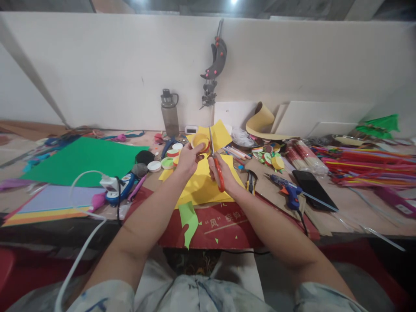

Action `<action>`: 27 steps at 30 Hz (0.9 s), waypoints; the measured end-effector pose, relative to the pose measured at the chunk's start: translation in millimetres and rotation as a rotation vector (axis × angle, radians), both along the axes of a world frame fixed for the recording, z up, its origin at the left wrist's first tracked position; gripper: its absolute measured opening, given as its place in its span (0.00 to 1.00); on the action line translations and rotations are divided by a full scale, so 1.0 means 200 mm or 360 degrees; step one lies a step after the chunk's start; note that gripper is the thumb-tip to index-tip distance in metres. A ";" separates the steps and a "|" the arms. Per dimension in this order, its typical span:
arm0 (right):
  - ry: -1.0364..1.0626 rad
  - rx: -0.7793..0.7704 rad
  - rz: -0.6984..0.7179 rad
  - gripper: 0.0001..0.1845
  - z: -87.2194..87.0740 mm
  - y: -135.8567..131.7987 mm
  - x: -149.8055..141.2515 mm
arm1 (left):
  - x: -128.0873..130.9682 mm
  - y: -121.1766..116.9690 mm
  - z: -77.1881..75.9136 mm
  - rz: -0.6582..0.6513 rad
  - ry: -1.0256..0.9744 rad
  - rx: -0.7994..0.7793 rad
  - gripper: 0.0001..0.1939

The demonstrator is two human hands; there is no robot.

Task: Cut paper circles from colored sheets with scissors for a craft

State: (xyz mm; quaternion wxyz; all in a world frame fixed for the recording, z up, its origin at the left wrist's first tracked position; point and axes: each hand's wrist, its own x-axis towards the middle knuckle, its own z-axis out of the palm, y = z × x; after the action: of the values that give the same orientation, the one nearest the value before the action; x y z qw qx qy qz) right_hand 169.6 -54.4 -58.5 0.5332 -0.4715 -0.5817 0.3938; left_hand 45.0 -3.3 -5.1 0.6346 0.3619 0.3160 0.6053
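Note:
My left hand [191,158] is closed on a round yellow piece with a raised rim [199,139] and a yellow sheet [221,135] raised above the work area. In my right hand [224,171] is a pair of scissors [218,171] with red handles, its blades pointing up and away from me beside the yellow sheet. The exact contact between blades and sheet is too small to tell. Below both hands lie larger yellow sheets [195,190] on a red board [227,225]. A cut light-green scrap [189,221] hangs over the front of them.
To the left are a green sheet [87,160], a power strip [121,190] and white lids [154,166]. A bottle [170,115] stands by the wall. At right lie a utility knife [250,182], a glue gun [289,190], a phone [313,188] and colourful pipe cleaners [364,167].

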 end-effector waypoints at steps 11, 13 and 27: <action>0.0197 -0.0118 0.0089 0.35 0.06 -0.04 -0.03 | 0.00 0.03 -0.04 0.0355 0.0384 0.0334 0.12; 0.0239 -0.0132 0.0145 0.36 0.07 -0.05 -0.04 | -0.01 0.03 -0.04 0.0364 0.0379 0.0326 0.12; 0.0064 0.0016 0.0090 0.34 0.06 -0.03 -0.02 | -0.02 0.05 -0.03 0.0315 0.0261 0.0227 0.15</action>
State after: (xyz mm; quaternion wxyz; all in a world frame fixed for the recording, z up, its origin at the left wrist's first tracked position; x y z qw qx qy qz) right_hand 165.3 -60.8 -46.4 0.5357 -0.4441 -0.5859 0.4153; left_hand 41.4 5.7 -11.5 0.5166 0.4215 0.3570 0.6542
